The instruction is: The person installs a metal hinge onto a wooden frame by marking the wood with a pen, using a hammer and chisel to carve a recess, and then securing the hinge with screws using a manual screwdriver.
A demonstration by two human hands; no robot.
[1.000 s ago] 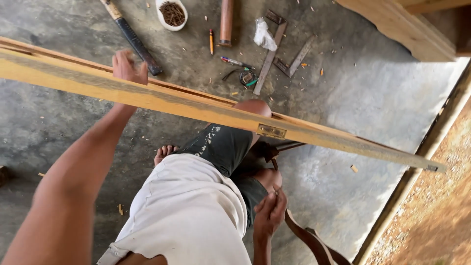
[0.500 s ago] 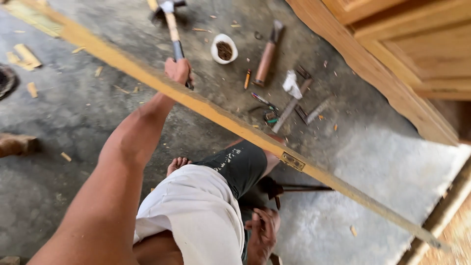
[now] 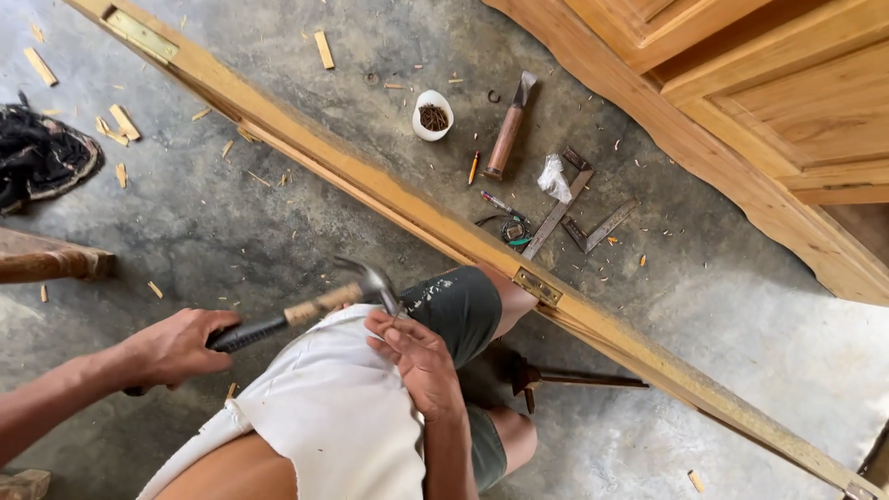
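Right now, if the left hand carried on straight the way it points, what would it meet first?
Probably the right hand, which touches the hammer head that the left hand holds by the handle; past them lies the long wooden beam. Depth is uncertain.

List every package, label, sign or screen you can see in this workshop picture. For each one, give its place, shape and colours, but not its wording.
Crumpled white plastic bag: on the concrete floor beyond the long wooden frame piece, beside the metal squares; small, scrunched, translucent white.
White bowl: farther along the floor, round, holding dark nails; a container only, with no label.
No labels, signs or screens show anywhere.
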